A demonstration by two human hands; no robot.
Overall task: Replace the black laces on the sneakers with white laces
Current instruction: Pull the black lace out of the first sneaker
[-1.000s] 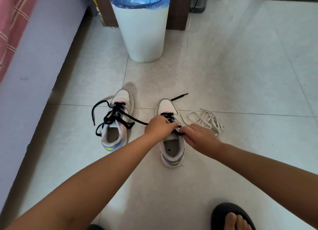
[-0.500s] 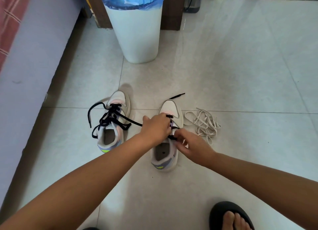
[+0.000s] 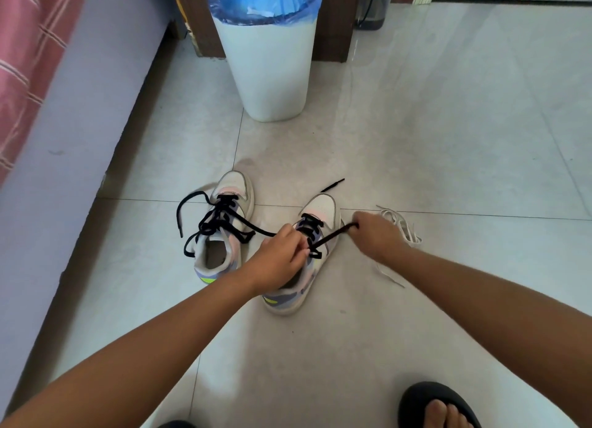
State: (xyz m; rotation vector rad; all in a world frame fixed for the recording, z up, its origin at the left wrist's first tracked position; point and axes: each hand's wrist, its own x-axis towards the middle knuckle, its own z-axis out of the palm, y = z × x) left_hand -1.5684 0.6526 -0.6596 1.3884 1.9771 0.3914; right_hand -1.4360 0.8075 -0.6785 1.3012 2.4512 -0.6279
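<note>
fingers: the right hand (image 3: 376, 235) has its fingers (image 3: 355, 225) clamped on a stretch of black lace (image 3: 330, 237), pulled out taut to the right of the shoe. Half a second ago that hand was tucked right against the eyelets, so it has drawn a length free.
left hand: the left hand (image 3: 278, 257) pinches down at the tongue of the right-hand sneaker (image 3: 323, 209), fingers together on the lacing, bracing the shoe (looks that way, the fingertips partly hide each other).
what it means: one more crossing looks unthreaded on this shoe. The top rows near the toe are still laced black, so removal is partway, and no white lace has gone in.
black lace end: a loose tip (image 3: 333, 184) lies on the floor just past the toe.
other sneaker: the left-hand sneaker (image 3: 224, 229) sits just beside it, fully laced in black with loose loops spilling to the left.
white laces: the white laces (image 3: 400, 225) lie in a heap on the floor right behind the right hand, one strand trailing toward the person.
around: a white bin (image 3: 272, 68) with a blue liner stands well beyond the shoes, a bed (image 3: 48, 107) runs along the left, and a foot in a black slipper (image 3: 439, 405) shows bottom right.
in the way: probably that white heap, since the pulling hand swings right over it and could snag it.
</note>
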